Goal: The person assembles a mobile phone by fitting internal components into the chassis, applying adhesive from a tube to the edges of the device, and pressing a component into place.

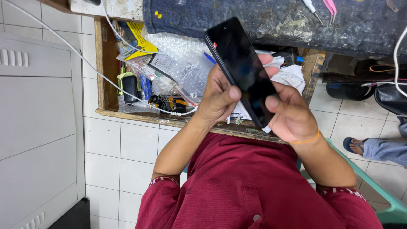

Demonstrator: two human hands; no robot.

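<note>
Both hands, left & right, gripping black phone (lower end hidden behind fingers).

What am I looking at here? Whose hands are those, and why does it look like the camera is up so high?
There is only one picture, taken by a camera worn on a person's head, so you look down past their dark red shirt to their own two bare hands. Both hands hold a flat black smartphone with a dark glass screen: the left hand supports one long edge, with its thumb on that edge, and the right hand, with an orange band at the wrist, holds the lower end. Below them is an open wooden drawer stuffed with clear bubble-wrap bags, a yellow paper and small gadgets. A white cable trails across it. Someone else's sandalled foot shows at the right.
</note>
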